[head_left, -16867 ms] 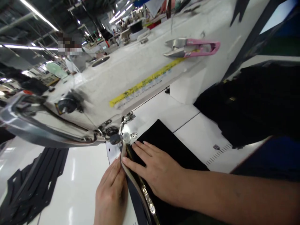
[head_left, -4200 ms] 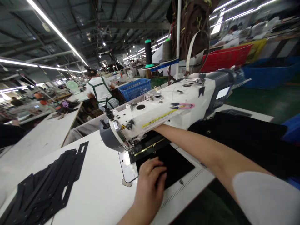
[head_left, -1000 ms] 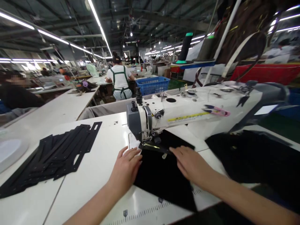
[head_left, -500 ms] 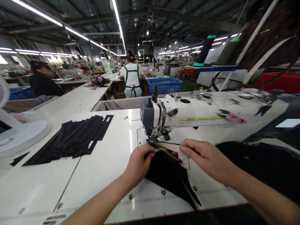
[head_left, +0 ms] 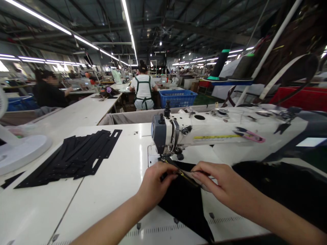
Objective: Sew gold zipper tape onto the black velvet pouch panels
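A black fabric piece (head_left: 185, 207) with a gold metal zipper (head_left: 188, 177) along its upper edge lies in front of the sewing machine (head_left: 165, 132), its far end near the presser foot. My left hand (head_left: 154, 182) pinches the zipper edge between thumb and fingers, just in front of the needle area. On the other side, my right hand (head_left: 222, 180) is closed on a pale lining piece (head_left: 204, 186) beside the zipper. The fingertips partly hide both layers where they meet.
Black cut strips with slots (head_left: 76, 154) lie piled at left, near a white fan base (head_left: 28, 149). More black material (head_left: 276, 183) is at right. Pink-handled snips (head_left: 251, 135) rest on the machine arm. Beyond are a blue basket (head_left: 177, 98) and co-workers.
Both hands have drawn closer together over the zipper. The pale piece, which stood up flat by my right hand, is now folded down and mostly covered. The view has shifted slightly.
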Tool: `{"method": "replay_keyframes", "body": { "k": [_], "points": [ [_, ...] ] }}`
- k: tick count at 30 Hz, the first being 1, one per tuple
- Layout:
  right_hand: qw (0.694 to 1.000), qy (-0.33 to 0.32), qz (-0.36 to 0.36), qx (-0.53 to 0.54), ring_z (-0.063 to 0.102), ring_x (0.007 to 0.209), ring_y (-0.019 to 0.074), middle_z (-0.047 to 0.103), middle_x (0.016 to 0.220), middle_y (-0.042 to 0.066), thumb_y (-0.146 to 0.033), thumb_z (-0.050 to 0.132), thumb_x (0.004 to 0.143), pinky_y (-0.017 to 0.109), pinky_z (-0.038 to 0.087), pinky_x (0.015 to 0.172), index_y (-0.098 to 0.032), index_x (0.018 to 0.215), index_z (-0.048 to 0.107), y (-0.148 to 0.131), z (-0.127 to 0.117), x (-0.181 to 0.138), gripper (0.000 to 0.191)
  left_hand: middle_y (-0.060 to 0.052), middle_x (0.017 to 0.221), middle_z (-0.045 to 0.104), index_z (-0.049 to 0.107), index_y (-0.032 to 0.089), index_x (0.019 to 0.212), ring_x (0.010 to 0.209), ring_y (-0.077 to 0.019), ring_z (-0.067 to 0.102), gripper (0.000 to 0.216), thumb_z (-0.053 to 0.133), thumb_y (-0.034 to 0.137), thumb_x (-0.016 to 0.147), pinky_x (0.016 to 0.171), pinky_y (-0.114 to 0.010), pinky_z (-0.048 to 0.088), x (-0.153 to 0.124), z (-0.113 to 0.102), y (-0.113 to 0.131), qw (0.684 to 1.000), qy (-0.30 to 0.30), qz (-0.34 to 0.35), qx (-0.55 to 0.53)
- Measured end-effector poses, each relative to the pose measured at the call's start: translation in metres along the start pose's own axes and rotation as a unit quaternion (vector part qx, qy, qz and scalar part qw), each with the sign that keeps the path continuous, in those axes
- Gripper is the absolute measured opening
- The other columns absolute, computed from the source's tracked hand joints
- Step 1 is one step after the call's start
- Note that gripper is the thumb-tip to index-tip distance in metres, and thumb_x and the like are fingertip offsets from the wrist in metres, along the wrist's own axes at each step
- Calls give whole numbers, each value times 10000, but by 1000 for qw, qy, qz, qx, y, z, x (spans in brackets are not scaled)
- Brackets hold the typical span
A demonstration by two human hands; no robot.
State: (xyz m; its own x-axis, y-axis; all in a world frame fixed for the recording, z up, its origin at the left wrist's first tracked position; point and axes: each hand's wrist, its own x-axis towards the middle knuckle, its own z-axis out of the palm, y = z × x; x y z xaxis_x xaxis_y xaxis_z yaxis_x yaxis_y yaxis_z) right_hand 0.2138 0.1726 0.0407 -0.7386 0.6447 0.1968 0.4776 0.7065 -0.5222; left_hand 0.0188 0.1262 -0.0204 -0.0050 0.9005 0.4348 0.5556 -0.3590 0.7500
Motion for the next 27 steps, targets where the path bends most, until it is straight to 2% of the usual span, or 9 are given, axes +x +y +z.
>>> {"method": "replay_keyframes", "body": {
  "k": [4, 7, 12, 16, 19, 24, 27],
  "points": [
    [996, 55, -59, -42, 558, 672, 143, 580, 726, 11, -195, 379, 897, 256, 411, 613, -192, 796, 545, -1, 10, -3, 194, -6, 792, 653, 608, 192, 846, 755, -150, 597, 130, 597, 94, 762, 712, -265, 464, 0, 11, 4, 998, 6, 66, 0],
    [987, 103, -99, -73, 555, 658, 150, 572, 714, 20, -186, 360, 902, 263, 413, 592, -184, 785, 534, -2, 17, -5, 210, -18, 801, 661, 611, 188, 809, 778, -170, 591, 84, 560, 122, 802, 730, -301, 452, 4, 17, 2, 993, 3, 111, 46],
    [984, 162, -53, -53, 546, 560, 114, 559, 635, -18, -202, 380, 895, 222, 404, 529, -194, 747, 519, 1, 17, -6, 203, -32, 923, 668, 608, 194, 923, 855, -167, 595, 151, 509, 119, 837, 778, -323, 433, 1, 10, 0, 983, 14, 168, 77],
    [987, 152, -39, -45, 554, 571, 113, 572, 646, -19, -209, 380, 894, 219, 403, 541, -195, 751, 521, 1, 17, -3, 202, -44, 949, 660, 608, 197, 977, 871, -184, 598, 190, 611, 201, 787, 785, -340, 433, 5, 5, -4, 976, -16, 191, 105],
    [984, 152, -55, -77, 552, 578, 122, 573, 655, -4, -207, 357, 906, 235, 392, 544, -190, 761, 520, -1, 18, 0, 218, -37, 880, 674, 628, 194, 911, 818, -170, 616, 111, 563, 211, 822, 757, -321, 451, 15, 5, -9, 971, -37, 204, 119],
    [945, 234, -110, -202, 556, 604, 161, 594, 682, 50, -170, 375, 911, 286, 396, 588, -160, 787, 552, -10, 18, -5, 216, -44, 917, 682, 625, 191, 938, 833, -143, 631, 166, 471, 196, 877, 741, -250, 485, 20, -3, -9, 959, -81, 241, 129],
    [908, 304, -165, -237, 584, 742, 218, 627, 831, 112, -89, 441, 855, 347, 421, 675, -124, 895, 577, -23, 44, -14, 146, -43, 841, 687, 629, 175, 878, 755, -139, 642, 153, 476, 178, 867, 687, -232, 498, 19, -10, -6, 962, -65, 222, 144]
  ]
}}
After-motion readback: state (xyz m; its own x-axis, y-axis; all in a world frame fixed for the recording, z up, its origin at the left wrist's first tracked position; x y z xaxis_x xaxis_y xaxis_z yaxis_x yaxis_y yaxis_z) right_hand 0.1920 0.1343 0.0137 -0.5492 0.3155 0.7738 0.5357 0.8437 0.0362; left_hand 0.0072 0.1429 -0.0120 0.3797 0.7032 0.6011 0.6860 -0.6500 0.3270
